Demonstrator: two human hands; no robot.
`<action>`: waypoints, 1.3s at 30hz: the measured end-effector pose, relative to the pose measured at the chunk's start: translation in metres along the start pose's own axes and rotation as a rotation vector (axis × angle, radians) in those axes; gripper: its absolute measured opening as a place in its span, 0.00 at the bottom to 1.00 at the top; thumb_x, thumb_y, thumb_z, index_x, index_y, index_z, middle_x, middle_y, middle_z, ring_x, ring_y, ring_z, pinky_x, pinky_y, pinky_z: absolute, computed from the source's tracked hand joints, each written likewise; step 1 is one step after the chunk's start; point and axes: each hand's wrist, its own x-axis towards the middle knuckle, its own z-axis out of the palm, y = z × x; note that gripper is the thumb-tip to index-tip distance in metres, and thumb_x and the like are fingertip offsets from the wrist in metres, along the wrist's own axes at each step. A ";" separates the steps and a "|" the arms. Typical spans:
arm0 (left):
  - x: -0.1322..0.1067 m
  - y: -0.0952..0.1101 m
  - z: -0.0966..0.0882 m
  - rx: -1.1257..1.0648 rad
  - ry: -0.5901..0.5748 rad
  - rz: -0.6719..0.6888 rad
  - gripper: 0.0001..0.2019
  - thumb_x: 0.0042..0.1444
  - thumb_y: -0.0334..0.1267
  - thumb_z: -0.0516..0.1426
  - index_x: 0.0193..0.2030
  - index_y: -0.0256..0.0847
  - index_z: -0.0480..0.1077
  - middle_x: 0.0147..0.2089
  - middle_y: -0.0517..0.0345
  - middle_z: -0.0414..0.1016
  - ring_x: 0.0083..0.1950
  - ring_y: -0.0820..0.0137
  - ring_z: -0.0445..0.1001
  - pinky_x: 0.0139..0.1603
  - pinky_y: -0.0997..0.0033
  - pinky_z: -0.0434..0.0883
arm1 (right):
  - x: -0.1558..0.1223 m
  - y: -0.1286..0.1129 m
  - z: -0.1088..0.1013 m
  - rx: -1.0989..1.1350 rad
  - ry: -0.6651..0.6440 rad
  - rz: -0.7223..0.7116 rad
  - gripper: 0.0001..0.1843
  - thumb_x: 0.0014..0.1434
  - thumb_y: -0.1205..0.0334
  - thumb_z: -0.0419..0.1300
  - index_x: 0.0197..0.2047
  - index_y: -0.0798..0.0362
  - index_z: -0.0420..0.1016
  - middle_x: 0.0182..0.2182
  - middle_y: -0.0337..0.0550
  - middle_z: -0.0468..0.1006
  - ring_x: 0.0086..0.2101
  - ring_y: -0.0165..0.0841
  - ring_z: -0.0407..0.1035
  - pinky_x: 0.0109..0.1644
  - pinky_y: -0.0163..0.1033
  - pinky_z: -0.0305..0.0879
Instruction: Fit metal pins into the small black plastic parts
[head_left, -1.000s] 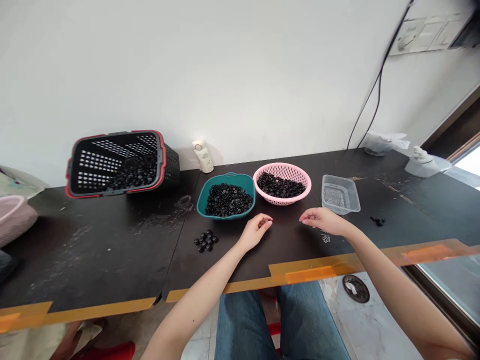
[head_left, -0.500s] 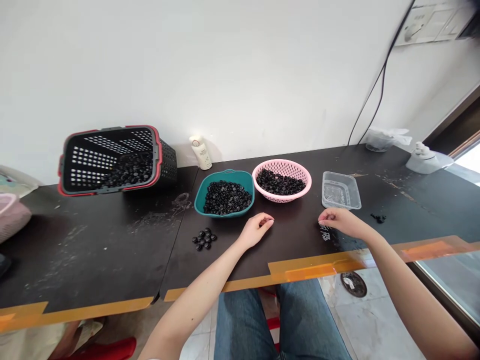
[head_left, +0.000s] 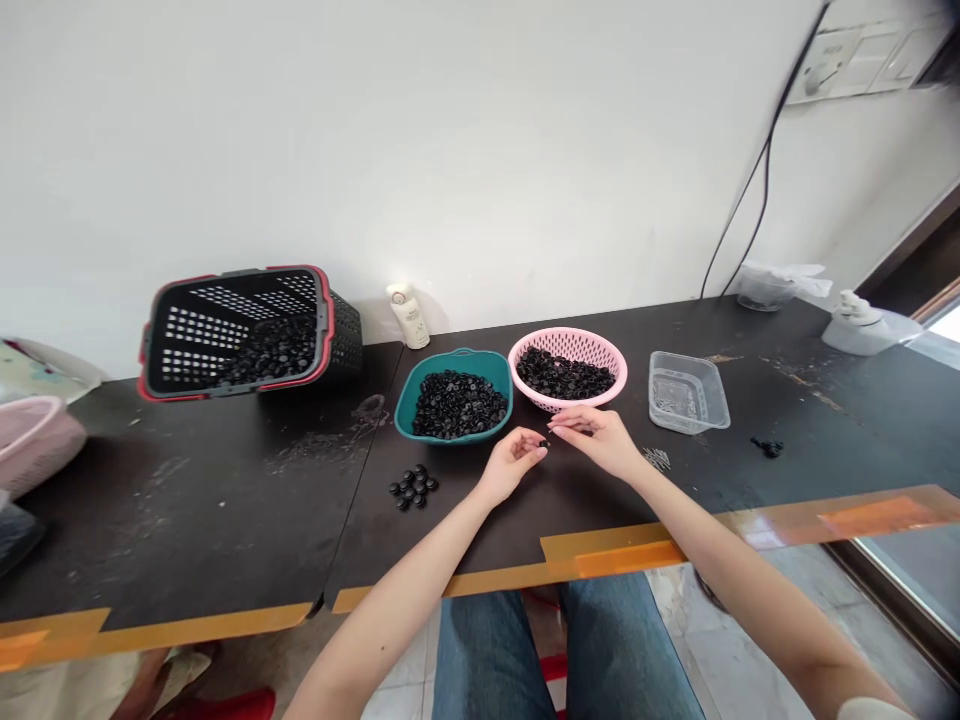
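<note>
My left hand (head_left: 512,464) rests on the dark table (head_left: 225,500), fingers curled, pinching a small black part (head_left: 543,443) at its fingertips. My right hand (head_left: 596,438) has come in from the right and meets it fingertip to fingertip, fingers pinched together just in front of the pink colander (head_left: 568,345) of black parts. A teal bowl (head_left: 454,365) full of black round pieces stands just behind my left hand. A small cluster of black pieces (head_left: 412,486) lies left of that hand.
A clear plastic tray (head_left: 688,388) stands right of the colander, with small metal bits (head_left: 657,458) in front of it. A black and red basket (head_left: 244,330) lies tipped at back left. A white bottle (head_left: 409,314), a cable (head_left: 750,185) and yellow edge tape (head_left: 622,550) are also in view.
My right hand has moved left, from near the metal bits by the clear tray to my left hand's fingertips. My left hand has stayed in place.
</note>
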 end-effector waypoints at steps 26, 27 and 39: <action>0.003 -0.004 -0.002 -0.090 -0.051 -0.058 0.16 0.54 0.46 0.59 0.43 0.35 0.71 0.40 0.52 0.76 0.36 0.72 0.70 0.41 0.71 0.68 | -0.008 0.016 0.012 -0.224 -0.010 -0.159 0.05 0.58 0.63 0.60 0.38 0.49 0.76 0.35 0.41 0.80 0.35 0.35 0.75 0.43 0.41 0.72; 0.003 -0.004 -0.002 -0.087 -0.057 -0.059 0.16 0.55 0.46 0.59 0.43 0.35 0.72 0.40 0.51 0.76 0.36 0.72 0.70 0.41 0.71 0.67 | -0.008 0.017 0.012 -0.211 -0.014 -0.152 0.06 0.57 0.63 0.60 0.39 0.49 0.76 0.36 0.42 0.80 0.35 0.35 0.75 0.43 0.40 0.72; 0.002 -0.002 -0.003 -0.022 -0.078 -0.055 0.16 0.56 0.48 0.57 0.40 0.36 0.72 0.33 0.57 0.73 0.32 0.73 0.68 0.40 0.72 0.65 | -0.003 0.019 0.007 -0.116 -0.130 -0.085 0.04 0.55 0.60 0.63 0.34 0.50 0.79 0.35 0.43 0.79 0.35 0.35 0.73 0.41 0.40 0.70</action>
